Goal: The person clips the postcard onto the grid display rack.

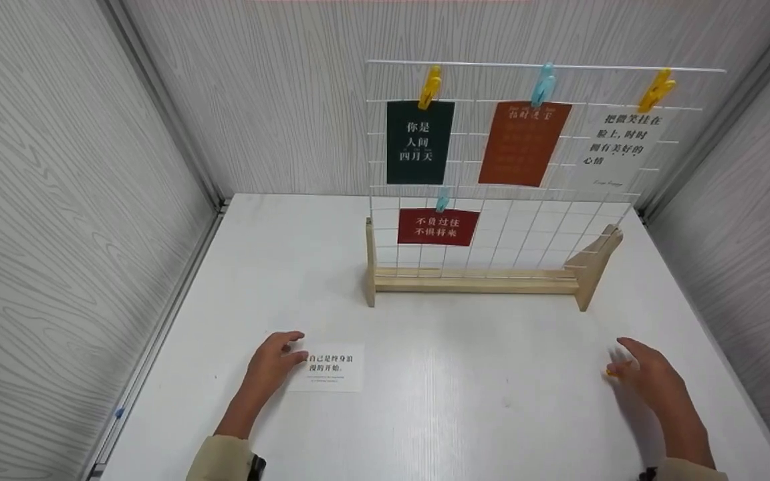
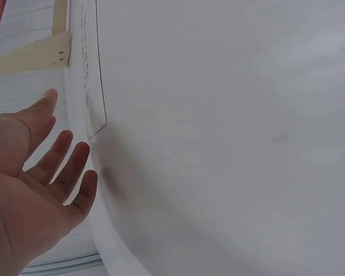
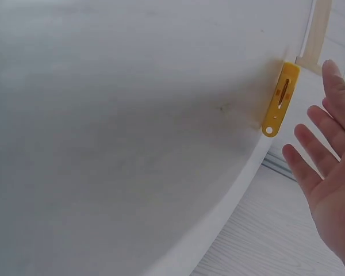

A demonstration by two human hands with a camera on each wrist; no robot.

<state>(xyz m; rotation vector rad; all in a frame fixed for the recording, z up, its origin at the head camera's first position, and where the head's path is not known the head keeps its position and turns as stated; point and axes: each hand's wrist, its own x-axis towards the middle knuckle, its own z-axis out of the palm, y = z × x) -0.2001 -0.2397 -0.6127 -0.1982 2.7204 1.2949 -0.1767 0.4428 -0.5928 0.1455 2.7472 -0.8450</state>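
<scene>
A white card (image 1: 335,369) with dark printed text lies flat on the table. My left hand (image 1: 270,364) hovers at its left edge, the thumb overlapping the card in the head view. In the left wrist view that hand (image 2: 40,178) has its fingers loosely bent and spread, with nothing between them. On the right side of the table lies a yellow clip (image 3: 282,99), mostly hidden behind the right thumb in the head view. My right hand (image 1: 656,377) is close by it, fingers loosely spread and holding nothing in the right wrist view.
Farther back stands a white wire grid (image 1: 519,230) on a wooden base (image 1: 475,285). Clips hold a dark green card (image 1: 418,164), an orange card (image 1: 519,157), a pale card (image 1: 619,143) and a red card (image 1: 437,236) on it. Patterned panels (image 1: 57,200) enclose the table.
</scene>
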